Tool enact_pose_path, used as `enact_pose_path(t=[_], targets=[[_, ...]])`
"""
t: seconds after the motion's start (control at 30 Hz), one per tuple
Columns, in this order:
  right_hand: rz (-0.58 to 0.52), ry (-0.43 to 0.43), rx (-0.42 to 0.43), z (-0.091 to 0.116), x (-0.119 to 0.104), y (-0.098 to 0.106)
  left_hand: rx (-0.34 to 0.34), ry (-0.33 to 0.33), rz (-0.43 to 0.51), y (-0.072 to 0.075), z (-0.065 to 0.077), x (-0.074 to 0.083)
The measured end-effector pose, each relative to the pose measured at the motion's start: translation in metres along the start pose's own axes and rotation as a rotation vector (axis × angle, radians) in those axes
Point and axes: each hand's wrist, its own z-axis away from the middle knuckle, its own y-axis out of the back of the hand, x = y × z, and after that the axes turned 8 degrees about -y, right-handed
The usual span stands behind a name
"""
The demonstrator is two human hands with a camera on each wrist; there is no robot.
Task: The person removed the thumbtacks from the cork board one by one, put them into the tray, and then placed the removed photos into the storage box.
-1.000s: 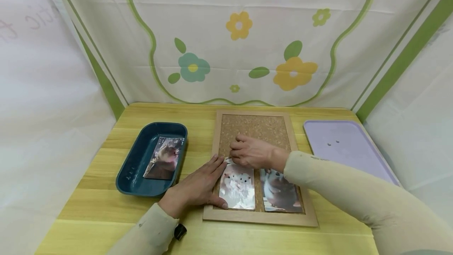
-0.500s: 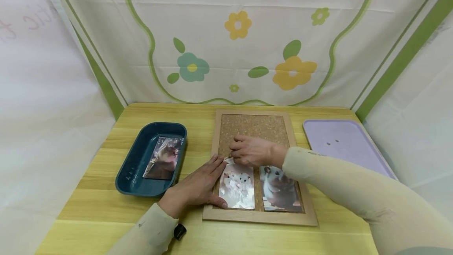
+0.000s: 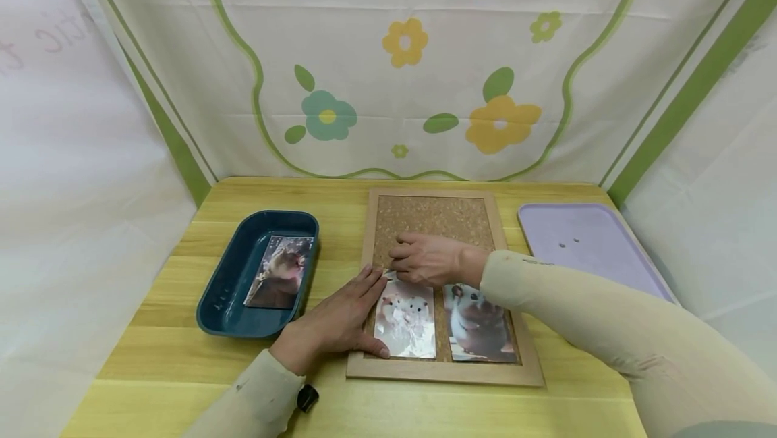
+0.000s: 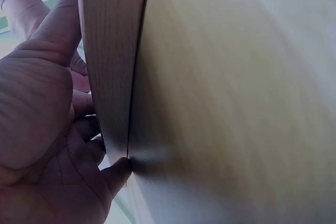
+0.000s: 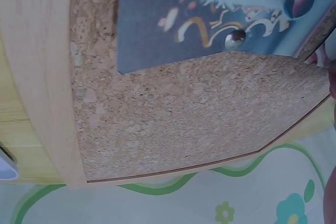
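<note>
My left hand (image 3: pixel 334 320) lies with extended fingers along the left side of a wood-framed corkboard (image 3: pixel 437 215), its thumb at the lower left corner of a photo of two white hamsters (image 3: pixel 405 326). In the left wrist view, the left hand (image 4: pixel 47 108) touches the frame's edge. My right hand (image 3: pixel 434 259) bends its fingers at that photo's top edge; anything between them is hidden. To the right, a second hamster photo (image 3: pixel 479 330) lies on the cork. A silver thumbtack (image 5: pixel 235 39) sits near its top in the right wrist view.
A dark teal bin (image 3: pixel 224 283) on the left holds another photo (image 3: pixel 284 272). On the right is a lilac tray (image 3: pixel 597 262) with two small thumbtacks (image 3: pixel 562 245) on it. A flowered curtain (image 3: pixel 388 100) hangs behind the table.
Both hands stay at the same photo. The right forearm shifts slightly, showing more of the right-hand photo. The whole head view drifts a little.
</note>
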Motion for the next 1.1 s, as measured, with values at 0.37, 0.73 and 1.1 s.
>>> enact_pose_path(t=[0.37, 0.73, 1.1], targets=[[-0.020, -0.023, -0.054, -0.0032, -0.0017, 0.0043, 0.001, 0.001, 0.015, 0.0005, 0.0009, -0.0003], [-0.034, -0.026, -0.029, -0.0017, -0.0016, 0.0025, -0.004, 0.000, 0.009, 0.0006, -0.0002, -0.0006], [0.053, 0.002, -0.089, -0.0039, -0.0025, 0.0062, 0.000, -0.004, 0.012, 0.0004, 0.0000, -0.0012]])
